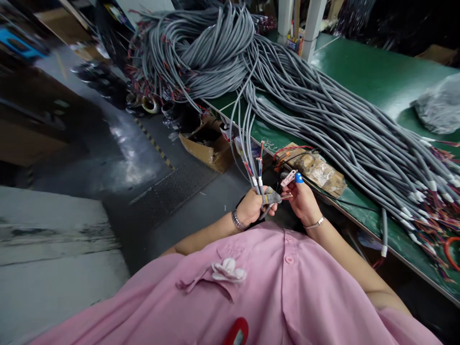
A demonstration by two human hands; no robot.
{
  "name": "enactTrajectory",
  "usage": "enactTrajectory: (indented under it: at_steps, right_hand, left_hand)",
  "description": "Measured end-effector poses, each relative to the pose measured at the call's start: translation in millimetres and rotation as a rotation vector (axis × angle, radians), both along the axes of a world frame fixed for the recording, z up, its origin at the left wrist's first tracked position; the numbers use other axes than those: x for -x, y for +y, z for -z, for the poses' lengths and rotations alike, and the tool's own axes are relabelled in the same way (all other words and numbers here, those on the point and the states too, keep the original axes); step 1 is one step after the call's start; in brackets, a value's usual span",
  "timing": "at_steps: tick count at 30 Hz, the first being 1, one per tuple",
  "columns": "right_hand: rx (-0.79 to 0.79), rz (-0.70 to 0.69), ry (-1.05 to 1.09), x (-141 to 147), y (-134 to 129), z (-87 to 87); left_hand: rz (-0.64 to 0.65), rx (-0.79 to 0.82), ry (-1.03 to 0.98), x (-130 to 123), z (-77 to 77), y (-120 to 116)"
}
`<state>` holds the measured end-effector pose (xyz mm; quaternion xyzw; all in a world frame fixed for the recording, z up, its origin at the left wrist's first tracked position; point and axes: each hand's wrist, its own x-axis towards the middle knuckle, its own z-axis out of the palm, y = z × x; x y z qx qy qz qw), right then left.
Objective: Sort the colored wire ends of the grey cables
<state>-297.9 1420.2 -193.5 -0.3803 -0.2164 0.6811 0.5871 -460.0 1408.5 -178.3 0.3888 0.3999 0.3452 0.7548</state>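
Note:
My left hand [251, 206] is closed around several grey cables [247, 124] that hang down from the bench. Some ends, with white bands and stripped coloured wires [260, 165], stick up above the fist. A grey knitted cover [271, 197] is on one of its digits. Thin coloured wire ends [286, 196] point from this hand toward my right hand [304, 203]. Pinched in my right hand is a small pink flat tool [288, 178] with a slot in it; its exact kind is unclear. A blue finger cot [298, 178] covers one right fingertip.
A large grey cable bundle [334, 115] lies along the green bench [359, 62], coiled at the far left. A taped brown block [319, 170] sits at the bench edge. An open cardboard box [212, 148] stands below. A plastic bag [440, 105] lies at right.

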Motion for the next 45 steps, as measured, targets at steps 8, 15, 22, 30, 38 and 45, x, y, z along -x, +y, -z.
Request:
enactTrajectory:
  at_steps: [8,15,22,30,38,45]
  right_hand:
    - [-0.105,0.23,-0.333,3.0,2.5,6.4]
    - [0.016,0.06,-0.073,7.9,8.3,5.0]
    - [0.045,0.136,0.004,9.1,14.2,4.8]
    - [0.041,0.048,0.068,8.5,9.7,6.5]
    - [0.04,-0.129,0.129,0.4,-1.7,-2.8]
    - [-0.048,-0.028,0.025,0.0,0.4,5.7]
  left_hand:
    - [0.016,-0.002,-0.036,0.6,1.3,6.6]
    - [0.054,0.011,-0.022,1.0,2.8,8.9]
    - [0.046,0.011,0.022,-2.1,5.0,10.4]
    - [0.026,0.013,0.017,-1.2,8.4,10.9]
    - [-0.033,-0.017,0.007,6.4,0.8,-7.9]
    - [-0.171,-0.038,-0.002,0.7,2.4,-10.2]
